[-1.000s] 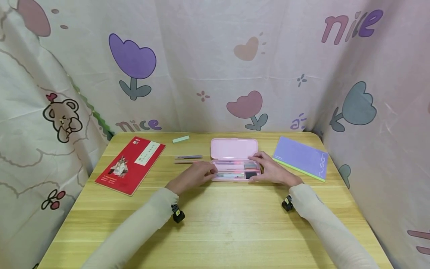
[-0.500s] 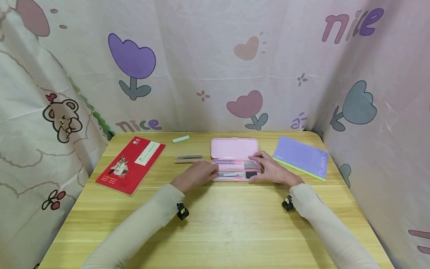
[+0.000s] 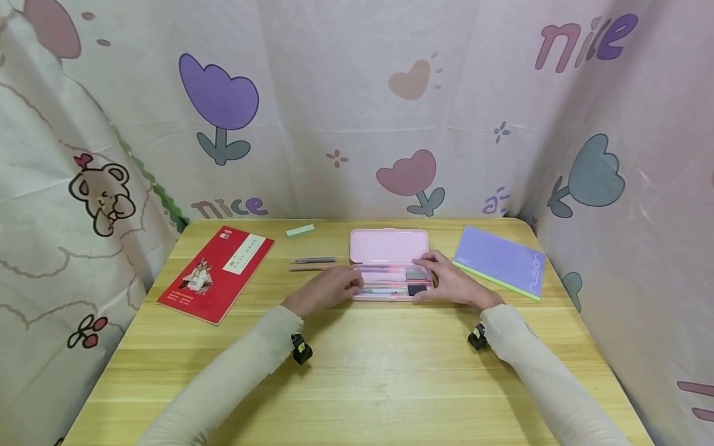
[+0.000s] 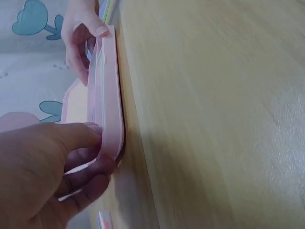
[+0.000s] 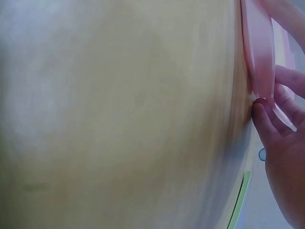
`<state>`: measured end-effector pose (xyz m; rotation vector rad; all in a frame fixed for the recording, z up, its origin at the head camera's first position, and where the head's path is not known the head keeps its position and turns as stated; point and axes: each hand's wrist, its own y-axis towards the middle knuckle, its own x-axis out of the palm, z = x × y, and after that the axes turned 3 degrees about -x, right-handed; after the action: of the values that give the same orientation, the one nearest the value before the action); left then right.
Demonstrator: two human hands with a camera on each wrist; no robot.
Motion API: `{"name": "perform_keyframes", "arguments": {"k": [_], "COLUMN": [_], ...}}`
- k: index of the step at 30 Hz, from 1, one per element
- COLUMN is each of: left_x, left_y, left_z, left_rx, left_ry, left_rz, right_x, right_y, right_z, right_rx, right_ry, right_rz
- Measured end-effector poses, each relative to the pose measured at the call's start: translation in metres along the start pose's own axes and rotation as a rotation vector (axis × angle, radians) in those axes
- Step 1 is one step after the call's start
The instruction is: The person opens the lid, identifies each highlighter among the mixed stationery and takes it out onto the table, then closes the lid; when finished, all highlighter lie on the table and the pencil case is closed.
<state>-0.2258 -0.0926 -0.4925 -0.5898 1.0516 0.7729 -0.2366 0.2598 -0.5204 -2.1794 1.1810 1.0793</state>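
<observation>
A pink pencil case [image 3: 388, 246] lies open in the head view, lid tipped back. Several pens [image 3: 385, 290] lie in its tray, with a dark block [image 3: 416, 289] at the right. My left hand [image 3: 329, 288] holds the case's left end; in the left wrist view its upper digits reach over the rim and others curl against the outside of the pink wall [image 4: 111, 90]. Its fingertips inside are partly hidden. My right hand [image 3: 454, 282] grips the right end, thumb at the near corner and a finger at the far side.
Left of the case lie thin pens or pencils [image 3: 313, 260] and a pale green strip [image 3: 300, 230]. A red booklet [image 3: 217, 275] is at the table's left, a purple notebook [image 3: 500, 261] at the right. A patterned curtain [image 3: 334, 93] hangs behind the wooden table [image 3: 385, 371].
My left hand shifts slightly right, then back a little, at the case's left end. A white pen in the tray tilts, then lies straighter. My right hand stays in place.
</observation>
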Motion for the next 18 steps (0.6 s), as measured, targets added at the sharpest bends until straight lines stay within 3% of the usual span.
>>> {"name": "perform_keyframes", "arguments": {"k": [7,12,15,18], "left_x": [-0.003,-0.001,0.003,0.006], "left_y": [-0.002,-0.006,-0.006,-0.005], "left_z": [0.015,0.023,0.023,0.021], "left_rx": [0.011,0.000,0.019,0.012], "left_ry": [0.145,0.134,0.133,0.113], "left_rz": [-0.006,0.056,0.119,0.138], "right_x": [-0.002,-0.001,-0.001,-0.001], "right_y": [0.001,0.000,0.000,0.000], "right_z": [-0.001,-0.001,-0.002,-0.003], "right_rx": [0.006,0.012,0.006,-0.004], "right_ry": [0.000,-0.012,-0.015,-0.016], "right_rz": [-0.010,-0.007,-0.006,-0.005]}}
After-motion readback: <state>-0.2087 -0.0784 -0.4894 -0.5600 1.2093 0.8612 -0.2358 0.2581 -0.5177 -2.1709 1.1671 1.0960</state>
